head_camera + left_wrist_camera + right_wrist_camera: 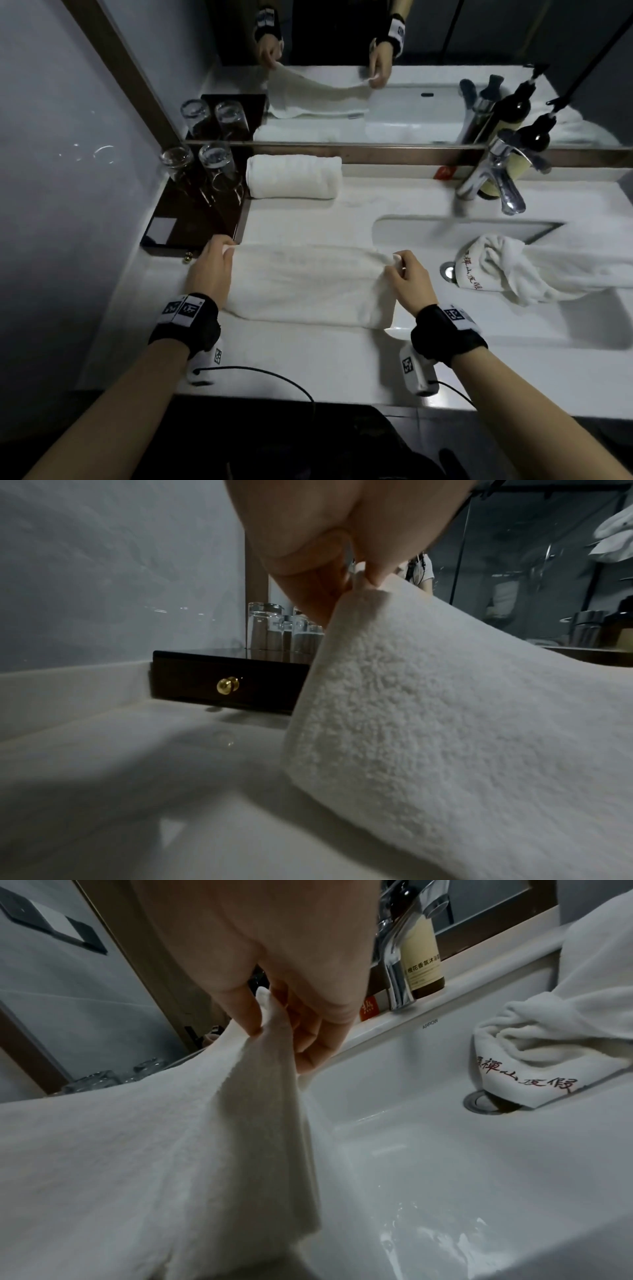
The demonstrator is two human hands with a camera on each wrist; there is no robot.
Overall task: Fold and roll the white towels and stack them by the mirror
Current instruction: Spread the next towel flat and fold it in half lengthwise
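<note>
Towel (308, 284) on near surface (308, 359), left of sink: soft, light, limp, sags between grips. Left hand (212, 270), right hand (407, 277) each pinch far corner. Rolled towel (294, 176) by mirror.

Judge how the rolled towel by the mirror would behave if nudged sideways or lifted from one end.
The rolled towel lies as a soft cylinder against the mirror ledge, so it probably rolls forward easily. Being terry cloth with nothing visibly binding it, it would likely sag and loosen if lifted by one end.
</note>
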